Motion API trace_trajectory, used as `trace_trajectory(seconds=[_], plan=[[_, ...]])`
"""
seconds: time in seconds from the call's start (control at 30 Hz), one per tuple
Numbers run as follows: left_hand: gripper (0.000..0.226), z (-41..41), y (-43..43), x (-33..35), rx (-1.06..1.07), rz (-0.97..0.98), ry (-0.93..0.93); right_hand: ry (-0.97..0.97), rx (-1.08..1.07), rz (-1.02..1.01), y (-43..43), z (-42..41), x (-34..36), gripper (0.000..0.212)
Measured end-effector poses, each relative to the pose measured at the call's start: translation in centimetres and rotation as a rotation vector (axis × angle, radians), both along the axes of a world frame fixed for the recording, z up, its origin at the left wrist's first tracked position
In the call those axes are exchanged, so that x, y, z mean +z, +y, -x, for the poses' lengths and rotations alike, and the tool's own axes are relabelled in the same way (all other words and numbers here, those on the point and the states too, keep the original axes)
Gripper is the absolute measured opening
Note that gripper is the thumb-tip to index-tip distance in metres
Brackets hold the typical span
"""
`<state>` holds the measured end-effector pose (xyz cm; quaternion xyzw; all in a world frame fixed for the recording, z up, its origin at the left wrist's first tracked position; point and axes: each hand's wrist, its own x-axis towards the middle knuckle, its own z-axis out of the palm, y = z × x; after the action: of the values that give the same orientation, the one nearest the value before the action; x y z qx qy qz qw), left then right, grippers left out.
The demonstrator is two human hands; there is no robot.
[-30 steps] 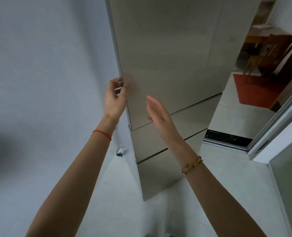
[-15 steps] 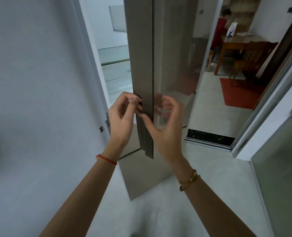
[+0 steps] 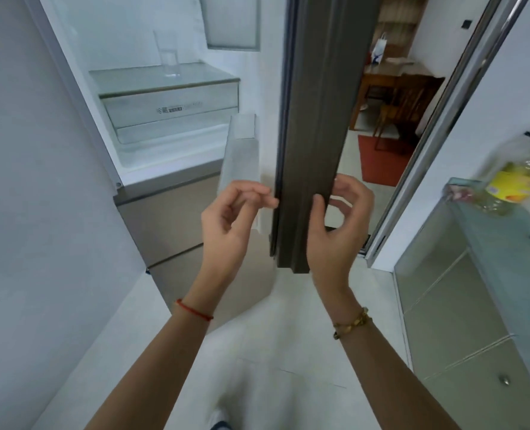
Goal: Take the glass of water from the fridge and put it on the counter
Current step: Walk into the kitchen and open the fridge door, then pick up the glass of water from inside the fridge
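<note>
The fridge door [image 3: 313, 125] stands open with its dark edge facing me. Inside, a clear glass of water [image 3: 167, 55] stands upright on a glass shelf [image 3: 164, 80] above a drawer. My right hand [image 3: 338, 225] grips the door's lower edge, thumb on the near face and fingers round the far side. My left hand [image 3: 232, 225] hovers just left of that edge with its fingers curled and apart, holding nothing. The counter [image 3: 490, 231] runs along the right.
A bottle of yellow oil [image 3: 515, 181] lies at the counter's near end. A white door bin [image 3: 242, 156] juts out left of the door edge. Behind the door, a doorway opens onto a room with a wooden table, chairs and a red rug [image 3: 381, 159].
The door has swung wider, showing the fridge's inside and the glass. My left hand has come off the door edge; my right hand has taken hold of it.
</note>
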<state>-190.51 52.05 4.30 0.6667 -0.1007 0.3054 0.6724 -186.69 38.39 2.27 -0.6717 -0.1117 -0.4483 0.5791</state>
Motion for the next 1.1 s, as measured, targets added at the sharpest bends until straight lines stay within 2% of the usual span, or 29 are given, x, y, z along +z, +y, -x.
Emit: trace_trajectory(seconds=[0.13, 0.27, 0.4, 0.53, 0.63, 0.7, 0.77, 0.83, 0.9, 1.0, 1.1], plan=[[0.021, 0.2, -0.9, -0.5, -0.010, -0.005, 0.080, -0.017, -0.096, -0.080, -3.5, -1.2, 0.9, 0.035], [0.019, -0.3, 0.1, -1.3, 0.009, 0.059, 0.188, 0.013, -0.164, -0.044, -6.4, -2.8, 0.4, 0.044], [0.017, -1.0, 1.9, -1.6, 0.066, 0.147, 0.282, -0.001, -0.276, -0.053, -8.7, -5.2, 0.2, 0.042], [0.017, -1.5, 4.0, -1.8, 0.119, 0.182, 0.316, -0.019, -0.305, -0.062, -8.5, -6.4, -0.4, 0.050], [0.018, -2.1, 5.4, -1.8, 0.160, 0.189, 0.321, -0.044, -0.339, -0.023, -5.7, -6.4, -1.3, 0.048], [0.017, -2.6, 6.2, -1.6, 0.182, 0.183, 0.313, -0.082, -0.238, 0.064, -2.7, -6.5, -2.1, 0.045], [0.017, -3.1, 6.9, -1.5, 0.199, 0.181, 0.301, -0.021, 0.030, 0.168, 0.7, -6.3, -2.0, 0.044], [0.019, -3.6, 7.6, -1.6, 0.209, 0.180, 0.288, 0.147, 0.361, 0.209, 3.5, -6.1, -1.1, 0.045], [0.021, -4.0, 8.0, -1.5, 0.205, 0.175, 0.280, 0.352, 0.591, 0.206, 5.5, -6.4, -0.1, 0.047], [0.032, -4.7, 8.2, -1.2, 0.215, 0.147, 0.285, 0.586, 0.792, 0.150, 7.2, -8.2, 1.0, 0.048], [0.040, -5.5, 8.6, -1.0, 0.229, 0.119, 0.286, 0.661, 0.889, 0.157, 8.0, -10.4, 1.2, 0.053]])
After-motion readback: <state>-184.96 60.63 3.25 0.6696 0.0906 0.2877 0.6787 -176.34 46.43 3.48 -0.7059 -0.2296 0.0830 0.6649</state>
